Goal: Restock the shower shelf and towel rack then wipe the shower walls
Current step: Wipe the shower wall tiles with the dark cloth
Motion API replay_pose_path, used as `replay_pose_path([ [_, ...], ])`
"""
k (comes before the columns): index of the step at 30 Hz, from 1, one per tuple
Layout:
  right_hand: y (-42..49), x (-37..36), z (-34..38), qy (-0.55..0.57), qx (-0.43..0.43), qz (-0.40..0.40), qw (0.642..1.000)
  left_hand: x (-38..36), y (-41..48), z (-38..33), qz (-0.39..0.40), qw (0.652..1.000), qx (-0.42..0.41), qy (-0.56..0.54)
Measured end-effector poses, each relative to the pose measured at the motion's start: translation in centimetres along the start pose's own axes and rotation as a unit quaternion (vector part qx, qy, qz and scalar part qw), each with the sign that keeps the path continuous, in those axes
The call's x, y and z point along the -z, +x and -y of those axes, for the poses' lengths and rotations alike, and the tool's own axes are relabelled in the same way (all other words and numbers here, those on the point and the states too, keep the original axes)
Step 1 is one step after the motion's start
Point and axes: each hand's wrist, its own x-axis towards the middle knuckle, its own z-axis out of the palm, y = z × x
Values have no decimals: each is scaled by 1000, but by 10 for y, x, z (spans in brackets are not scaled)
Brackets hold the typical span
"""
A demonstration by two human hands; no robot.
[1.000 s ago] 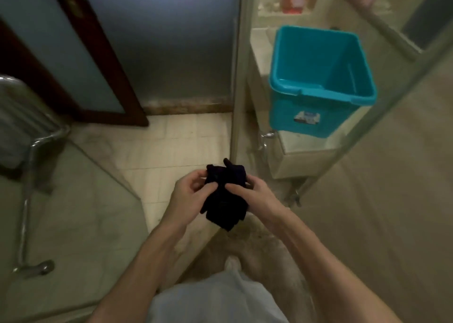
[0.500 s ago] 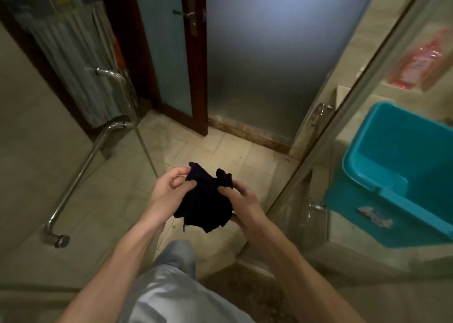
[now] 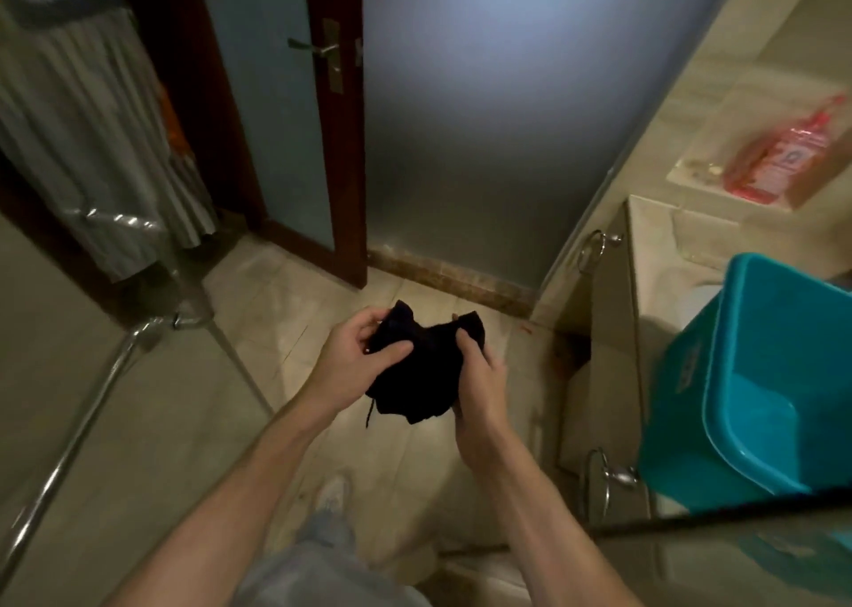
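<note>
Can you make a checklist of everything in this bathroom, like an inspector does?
Surface: beige tiled floor, dimly lit.
Job's things: crumpled dark cloth, held up; blurred red bottle on a ledge.
Clutter: teal plastic bin at right.
Hands: left hand and right hand both grip the cloth.
Cables: nothing seen.
Surroundings: dark wooden door frame, frosted glass panel, chrome bar, hanging striped grey fabric.
</note>
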Motion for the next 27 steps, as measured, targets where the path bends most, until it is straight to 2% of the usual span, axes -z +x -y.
replay_pose_path([
  [5,68,-16,38,-8,75,-144,987,8,121,-24,1,998,-55,39],
  [9,110,-8,69,-22,135,-228,964,-1,201,-46,60,992,-85,67],
  [13,144,13,101,-51,209,-269,939,-36,263,-65,134,983,-109,57],
  [18,189,53,134,-68,255,-333,905,-99,318,-69,197,977,-84,0],
  [23,261,108,157,-107,260,-398,873,-172,387,-63,257,961,-85,61],
  [27,318,165,170,-149,239,-390,877,-232,455,-74,263,954,-101,101],
])
